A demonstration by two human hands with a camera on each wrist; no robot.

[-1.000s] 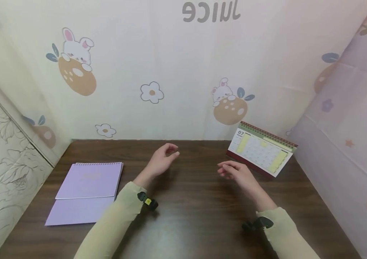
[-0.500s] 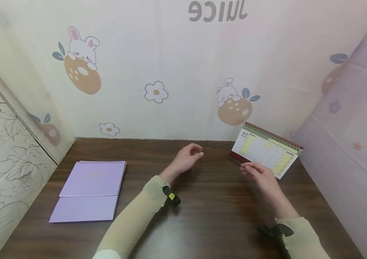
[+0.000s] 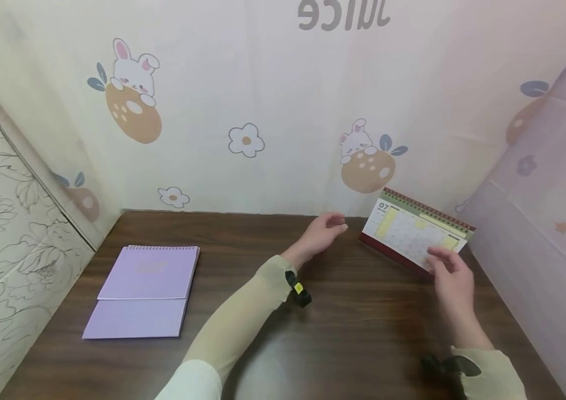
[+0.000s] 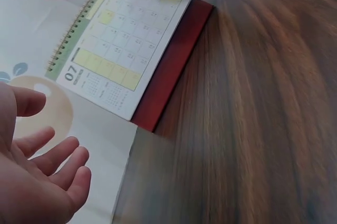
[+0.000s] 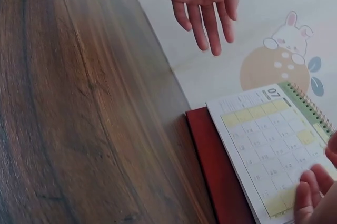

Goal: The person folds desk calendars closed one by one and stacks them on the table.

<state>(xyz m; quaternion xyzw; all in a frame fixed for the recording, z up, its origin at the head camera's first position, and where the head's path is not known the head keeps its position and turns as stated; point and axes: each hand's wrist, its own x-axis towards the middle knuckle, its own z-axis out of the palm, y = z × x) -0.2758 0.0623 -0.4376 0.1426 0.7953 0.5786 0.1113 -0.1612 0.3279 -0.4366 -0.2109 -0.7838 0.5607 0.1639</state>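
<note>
A spiral-bound desk calendar [image 3: 410,233] showing month 07, with a dark red base, stands tilted at the back right of the table. My left hand [image 3: 320,236] hovers left of it, fingers loosely bent with nothing in them; the left wrist view shows the palm and spread fingers apart from the page. At the calendar's lower right corner is my right hand [image 3: 455,283], relaxed and holding nothing. In the right wrist view its fingertips [image 5: 310,184] lie over the page; whether they touch it I cannot tell.
A purple spiral-bound desk calendar or pad [image 3: 145,289] lies at the left of the dark wooden table [image 3: 352,339]. A printed cloth [image 3: 273,83] with rabbits and flowers hangs behind, and more cloth [image 3: 562,211] borders the right side.
Both hands have moved right toward the calendar. The left now hangs just off its left side, the right at its lower right corner. The view has shifted slightly; neither calendar nor purple pad has moved.
</note>
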